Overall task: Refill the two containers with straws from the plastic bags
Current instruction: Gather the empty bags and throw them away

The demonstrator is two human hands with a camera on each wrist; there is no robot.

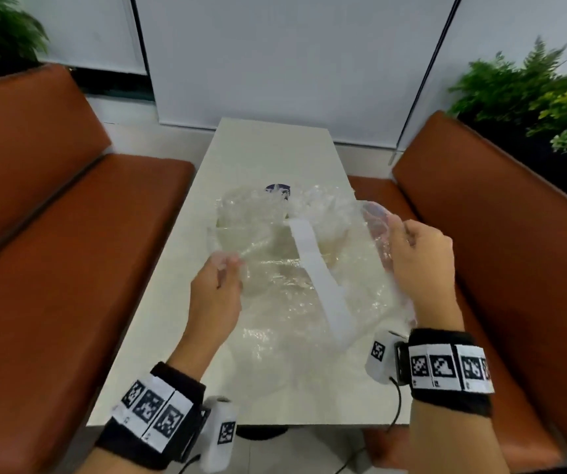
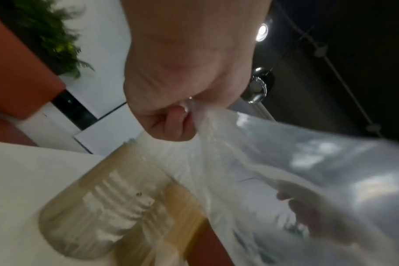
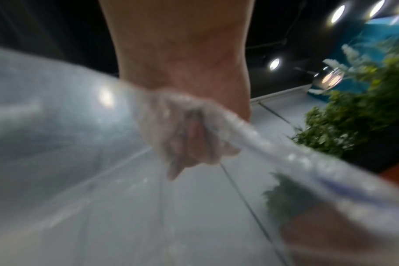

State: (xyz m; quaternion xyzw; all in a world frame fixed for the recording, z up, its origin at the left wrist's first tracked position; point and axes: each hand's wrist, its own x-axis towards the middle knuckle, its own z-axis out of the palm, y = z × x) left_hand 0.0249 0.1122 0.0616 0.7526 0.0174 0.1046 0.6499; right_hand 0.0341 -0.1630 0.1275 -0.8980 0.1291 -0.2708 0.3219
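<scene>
Nearest the viewer, both forearms carry black wristbands with black-and-white square markers (image 1: 451, 367).

The left hand (image 1: 215, 289), at 9 o'clock of the table centre, has its fingers curled tight around a gathered edge of a clear plastic bag (image 1: 275, 275). The left wrist view confirms the film bunched inside the fist (image 2: 171, 124).

The right hand (image 1: 418, 258), at 3 o'clock, is likewise clenched on the opposite edge of the same bag. In the right wrist view the film wraps over the knuckles (image 3: 189, 135) and stretches away on both sides.

The bag is held spread between the two hands, above the white table (image 1: 159, 336). A white strip (image 1: 319, 275) runs diagonally across it from 12 toward 5 o'clock.

Beneath the film, the left wrist view shows a clear cylindrical container (image 2: 107, 207) with a yellowish tint standing on the table; its contents are too blurred to identify.

Behind the bag, at 12 o'clock, a dark blue round object (image 1: 278, 189) shows partly above the plastic.

Orange-brown bench seats (image 1: 53, 268) flank the table at 9 and 3 o'clock. Green plants (image 1: 531, 90) stand at 2 and 10 o'clock, before a white wall.
</scene>
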